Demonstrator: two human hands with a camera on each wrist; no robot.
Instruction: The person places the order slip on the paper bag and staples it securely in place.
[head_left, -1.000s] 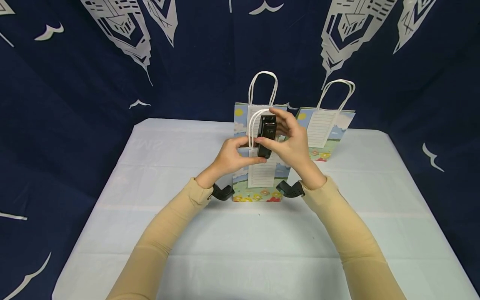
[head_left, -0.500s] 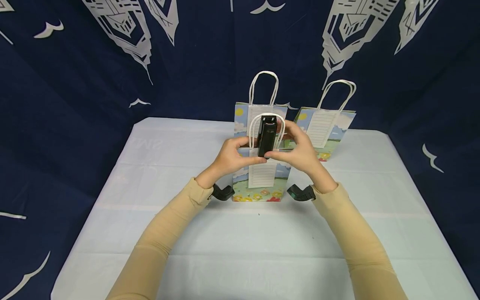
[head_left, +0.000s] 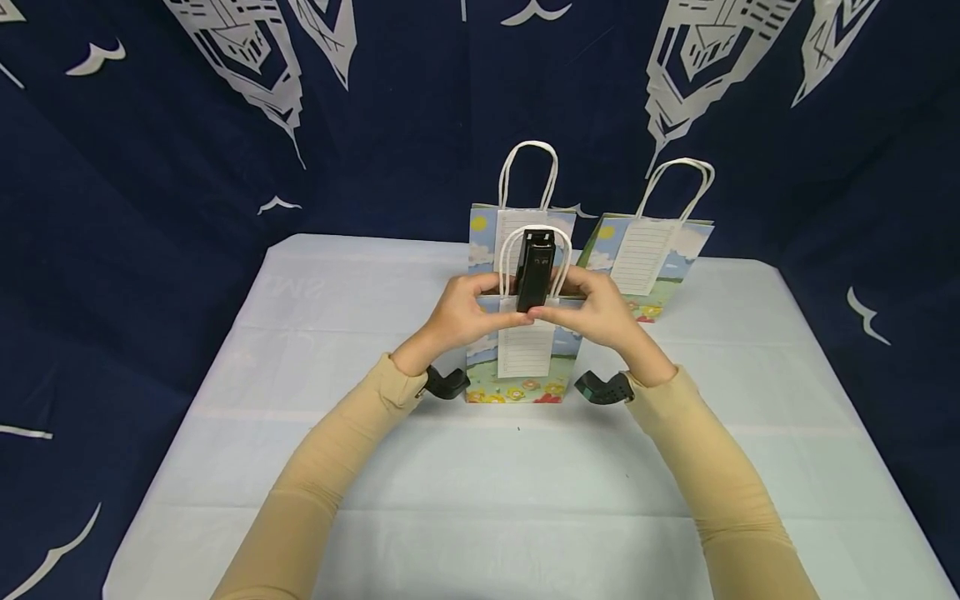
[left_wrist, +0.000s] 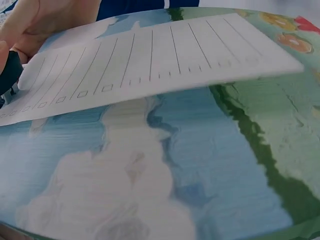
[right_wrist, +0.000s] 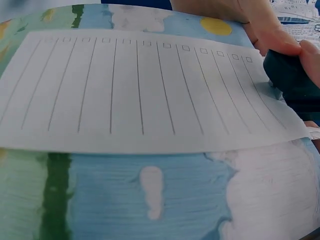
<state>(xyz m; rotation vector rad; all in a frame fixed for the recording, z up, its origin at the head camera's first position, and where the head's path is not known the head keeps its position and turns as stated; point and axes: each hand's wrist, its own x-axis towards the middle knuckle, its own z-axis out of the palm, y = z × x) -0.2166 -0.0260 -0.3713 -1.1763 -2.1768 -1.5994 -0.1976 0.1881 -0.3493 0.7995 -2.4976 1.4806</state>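
A black stapler (head_left: 536, 271) stands upright at the top edge of the front paper bag (head_left: 487, 382), framed by its white rope handle. My left hand (head_left: 463, 312) and right hand (head_left: 602, 308) grip it from either side, with both thumbs meeting at its lower end and the other fingers behind the bag's top. Under the stapler a sheet of lined paper (head_left: 523, 354) lies against the bag's front. The right wrist view shows the dark stapler end (right_wrist: 287, 72) over the sheet's top edge. In the left wrist view, checkboxes line the sheet (left_wrist: 140, 60).
Behind stands a second paper bag (head_left: 480, 242) with a lined sheet and a rope handle. A third bag (head_left: 682, 258), similar and slightly tilted, is at the back right. All are on a white-covered table (head_left: 525, 500) before a dark blue patterned curtain (head_left: 420, 125).
My right hand has come down from the bag's handle and upper stapler to the stapler's lower end, its thumb now beside the left thumb. The handle now loops around the stapler. The left hand stays put.
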